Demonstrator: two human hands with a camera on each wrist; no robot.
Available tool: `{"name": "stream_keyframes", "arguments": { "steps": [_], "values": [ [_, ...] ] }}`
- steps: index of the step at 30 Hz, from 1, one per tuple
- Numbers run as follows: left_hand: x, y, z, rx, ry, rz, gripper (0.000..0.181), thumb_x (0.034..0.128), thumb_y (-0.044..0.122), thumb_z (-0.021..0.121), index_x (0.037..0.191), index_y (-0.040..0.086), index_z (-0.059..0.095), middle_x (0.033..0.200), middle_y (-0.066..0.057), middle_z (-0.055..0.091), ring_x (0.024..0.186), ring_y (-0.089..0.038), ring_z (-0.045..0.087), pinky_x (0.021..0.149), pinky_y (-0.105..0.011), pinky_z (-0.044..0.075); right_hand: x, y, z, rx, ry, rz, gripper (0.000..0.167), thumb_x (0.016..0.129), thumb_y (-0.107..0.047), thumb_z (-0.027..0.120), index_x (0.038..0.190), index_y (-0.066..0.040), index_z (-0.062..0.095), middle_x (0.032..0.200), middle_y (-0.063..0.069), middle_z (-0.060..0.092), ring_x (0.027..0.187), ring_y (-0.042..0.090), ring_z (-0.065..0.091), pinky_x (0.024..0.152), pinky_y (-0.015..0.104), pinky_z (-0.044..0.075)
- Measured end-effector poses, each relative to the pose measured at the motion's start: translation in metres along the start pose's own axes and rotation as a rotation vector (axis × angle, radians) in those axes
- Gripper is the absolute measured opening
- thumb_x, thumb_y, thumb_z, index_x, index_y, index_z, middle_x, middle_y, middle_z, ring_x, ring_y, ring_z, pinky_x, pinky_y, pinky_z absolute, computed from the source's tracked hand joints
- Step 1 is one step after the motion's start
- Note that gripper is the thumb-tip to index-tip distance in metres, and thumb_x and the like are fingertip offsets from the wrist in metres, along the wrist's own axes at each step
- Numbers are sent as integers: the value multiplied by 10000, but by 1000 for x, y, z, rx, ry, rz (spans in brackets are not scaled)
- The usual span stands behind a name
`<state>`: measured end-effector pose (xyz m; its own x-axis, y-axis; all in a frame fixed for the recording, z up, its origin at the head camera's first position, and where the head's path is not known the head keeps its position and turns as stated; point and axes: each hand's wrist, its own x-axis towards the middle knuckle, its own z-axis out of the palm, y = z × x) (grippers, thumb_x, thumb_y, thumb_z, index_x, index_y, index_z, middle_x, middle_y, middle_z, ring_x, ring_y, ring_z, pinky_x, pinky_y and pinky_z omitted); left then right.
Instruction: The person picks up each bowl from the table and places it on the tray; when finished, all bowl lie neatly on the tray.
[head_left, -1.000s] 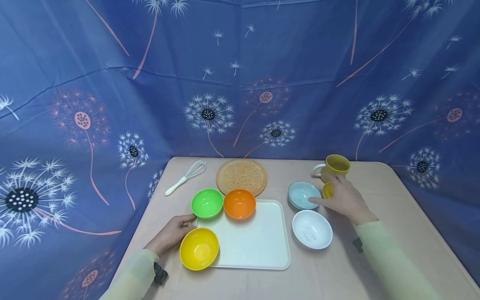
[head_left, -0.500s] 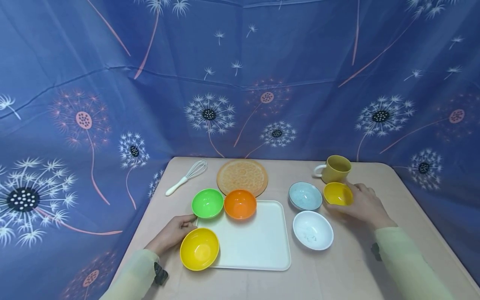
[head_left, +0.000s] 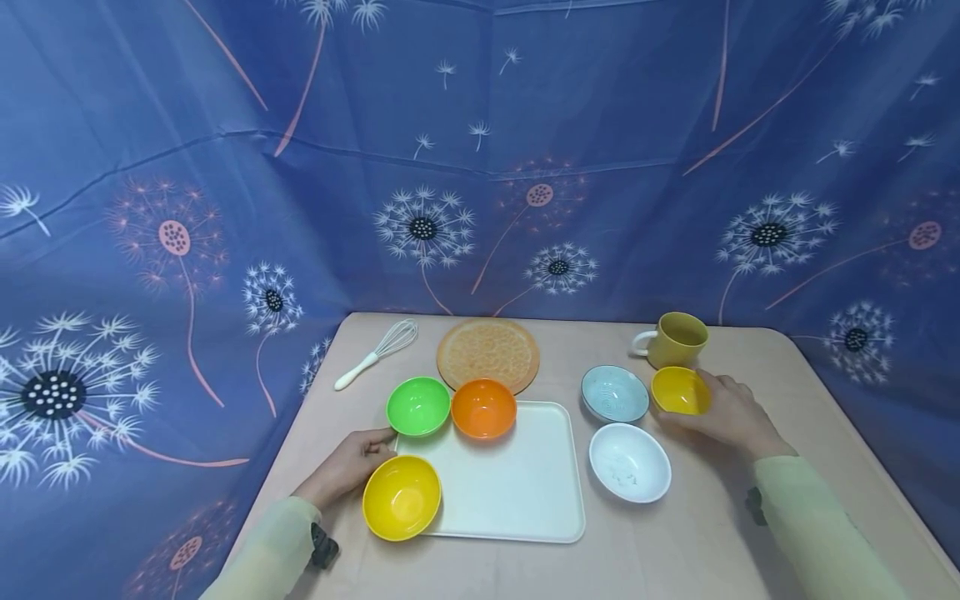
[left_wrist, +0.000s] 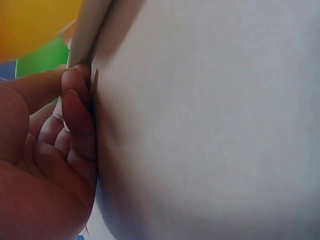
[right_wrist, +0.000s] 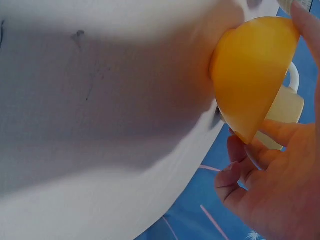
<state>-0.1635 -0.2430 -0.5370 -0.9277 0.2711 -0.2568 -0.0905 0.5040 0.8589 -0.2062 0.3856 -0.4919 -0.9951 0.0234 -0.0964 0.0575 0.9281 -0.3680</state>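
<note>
From the head camera, the right hand [head_left: 727, 417] has the small yellow bowl [head_left: 679, 392] by its rim, fingers round the far side, thumb round the near one! The bowl sits just in front of the mustard mug [head_left: 681, 340], white handle to the left, and right next to the pale-blue bowl [head_left: 615, 394], fine rings running across its inside. Nearer the person is the white bowl [head_left: 630, 463], with faint grey marks inside (pattern or contents, I can't tell from here). Over to the left hand [head_left: 347, 467], pinching the left edge of the white tray [head_left: 517, 483] in the gap between two bowls: the green bowl [head_left: 418, 407] at the far corner, the large yellow bowl [head_left: 402, 498] overlapping the near one. The orange bowl [head_left: 484, 410] stands snug beside the green, over the tray's far edge, with the round pizza-patterned board [head_left: 487, 352] behind it and the whisk [head_left: 375, 354] off to the left.

Across to the left wrist: curled fingertips at the tray's edge, yellow and green bowls crowding the corner.

And the right wrist: the small yellow bowl is side-on, base towards the tabletop, thumb at one end of the rim, fingers at the other, the spread fairly wide. Whether the base touches down, I can't tell; the mug peeks out behind, partly hidden by bowl and fingers
</note>
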Motion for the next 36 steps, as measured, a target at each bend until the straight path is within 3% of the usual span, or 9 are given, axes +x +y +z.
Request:
{"name": "stream_keyframes", "arguments": {
  "steps": [5, 15, 23, 27, 30, 33, 36],
  "values": [
    [0, 1, -1, -20, -20, 24, 579, 999, 148, 706, 1525, 10, 507, 729, -38, 574, 835, -219, 569, 867, -396, 441, 0, 1, 0, -10, 7, -13, 1180, 747, -794, 754, 1555, -8, 402, 1342, 323, 492, 1167, 514, 425, 891, 776, 402],
    [2, 1, -1, 7, -16, 6, 568, 998, 155, 707, 1517, 22, 522, 691, -26, 547, 928, -210, 579, 902, -408, 422, -1, 2, 2, -41, 32, -3, 1101, 775, -759, 752, 1498, 11, 440, 1266, 311, 548, 1110, 502, 462, 862, 735, 427],
    [2, 0, 0, 2, -6, -2, 570, 996, 156, 709, 1517, 21, 523, 694, -30, 543, 856, -222, 562, 865, -399, 428, -8, 4, -4, -33, 59, -8, 1062, 795, -756, 735, 1482, 9, 468, 1261, 296, 538, 1107, 493, 453, 864, 738, 414],
    [3, -1, 1, 10, 11, -7, 557, 989, 161, 721, 1505, 42, 547, 681, -28, 535, 1028, -222, 573, 1032, -470, 427, -15, 1, -7, -47, 89, -15, 1062, 795, -747, 740, 1456, 43, 483, 1259, 315, 535, 1112, 508, 460, 878, 747, 406],
    [4, -2, 1, 13, 26, -11, 556, 981, 157, 729, 1499, 53, 557, 692, -24, 544, 1096, -216, 553, 1145, -560, 358, -22, -1, -10, -61, 103, -17, 1127, 793, -746, 745, 1486, 88, 437, 1281, 351, 498, 1120, 529, 457, 892, 764, 401],
    [5, -3, 1, 6, 24, -14, 563, 980, 153, 729, 1503, 46, 548, 705, -26, 566, 1035, -212, 570, 1115, -531, 392, -28, -5, -14, -68, 116, -37, 1170, 796, -732, 754, 1512, 118, 386, 1298, 372, 473, 1122, 543, 450, 896, 771, 392],
    [5, -2, 1, 4, 13, -13, 564, 985, 157, 725, 1507, 43, 544, 694, -36, 573, 953, -221, 580, 1000, -467, 418, -35, -11, -18, -68, 137, -71, 1187, 792, -754, 745, 1523, 106, 378, 1309, 371, 475, 1124, 548, 454, 891, 768, 388]
  ]
}}
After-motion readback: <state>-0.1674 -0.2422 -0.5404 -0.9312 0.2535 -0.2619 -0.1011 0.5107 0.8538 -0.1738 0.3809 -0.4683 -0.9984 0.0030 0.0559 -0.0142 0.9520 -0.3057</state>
